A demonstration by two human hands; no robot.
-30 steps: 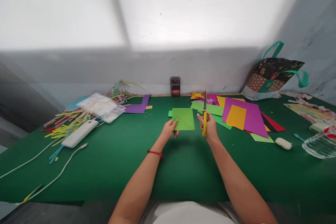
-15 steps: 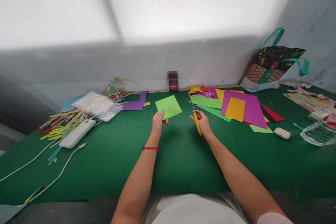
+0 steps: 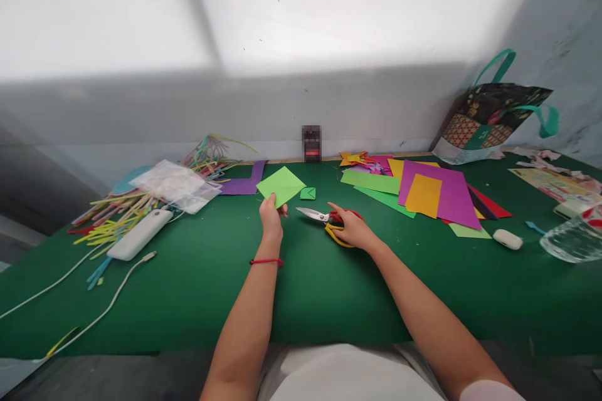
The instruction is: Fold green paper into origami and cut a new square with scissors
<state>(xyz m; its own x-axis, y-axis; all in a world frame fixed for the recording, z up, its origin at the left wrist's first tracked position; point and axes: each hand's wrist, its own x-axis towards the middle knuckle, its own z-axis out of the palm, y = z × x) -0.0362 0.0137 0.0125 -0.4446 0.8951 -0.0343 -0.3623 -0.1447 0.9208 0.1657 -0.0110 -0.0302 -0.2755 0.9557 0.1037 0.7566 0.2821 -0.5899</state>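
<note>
My left hand (image 3: 271,216) pinches the near corner of a light green paper square (image 3: 281,185) and holds it above the green table (image 3: 197,276). My right hand (image 3: 350,229) rests on the yellow-and-red handles of the scissors (image 3: 324,219). The scissors lie flat on the table, blades pointing left towards my left hand. A small folded green scrap (image 3: 308,193) lies just behind the blades.
Sheets of coloured paper (image 3: 433,197) are spread at the right, with a patterned bag (image 3: 489,125) behind them. Coloured strips (image 3: 117,219), a plastic pouch (image 3: 172,185), a white power bank (image 3: 138,235) and cables lie at the left. A clear container (image 3: 571,241) stands far right.
My right hand has lowered the scissors from upright to flat on the table, blades turned left. My left hand has carried the green square leftwards and turned it.
</note>
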